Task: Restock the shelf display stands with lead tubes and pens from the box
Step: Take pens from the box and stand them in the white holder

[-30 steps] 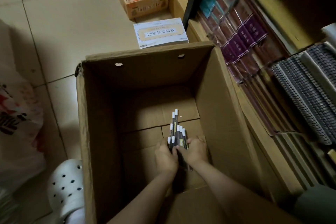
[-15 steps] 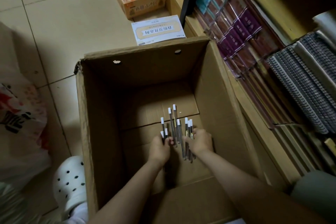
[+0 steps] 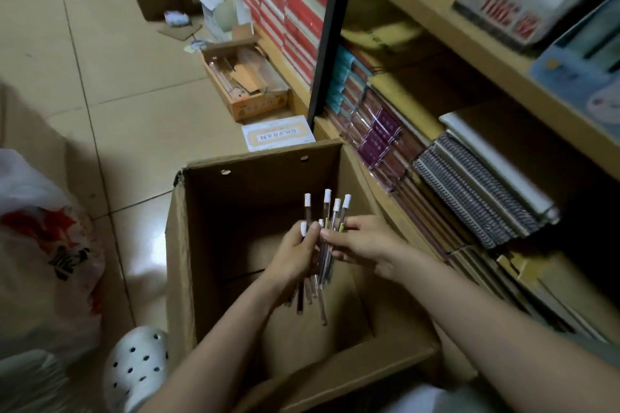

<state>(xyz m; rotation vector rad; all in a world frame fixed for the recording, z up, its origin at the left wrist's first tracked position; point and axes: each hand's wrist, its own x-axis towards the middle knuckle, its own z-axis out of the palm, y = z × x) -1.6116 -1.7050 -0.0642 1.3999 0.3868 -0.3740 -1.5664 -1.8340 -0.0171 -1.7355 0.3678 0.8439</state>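
Note:
A bundle of several thin dark pens with white caps (image 3: 327, 211) is held upright above the open cardboard box (image 3: 181, 245) on the floor. My left hand (image 3: 297, 253) grips the bundle from the left, fingers curled round the shafts. From the right, my right hand (image 3: 360, 240) pinches the same bundle with thumb and fingers. The pens' lower ends stick out below my hands, over the box's brown bottom. What shows of the box's inside holds nothing else.
Wooden shelves (image 3: 419, 3) on the right hold stacked notebooks and spiral pads (image 3: 469, 198). A white booklet (image 3: 278, 137) and a small carton of stationery (image 3: 245, 84) lie on the tiled floor beyond the box. A plastic bag (image 3: 43, 251) and a white perforated shoe (image 3: 137, 369) are at left.
Both hands have lifted the pen bundle from the box bottom up to near its top opening. The camera has tilted up, showing more shelf and floor.

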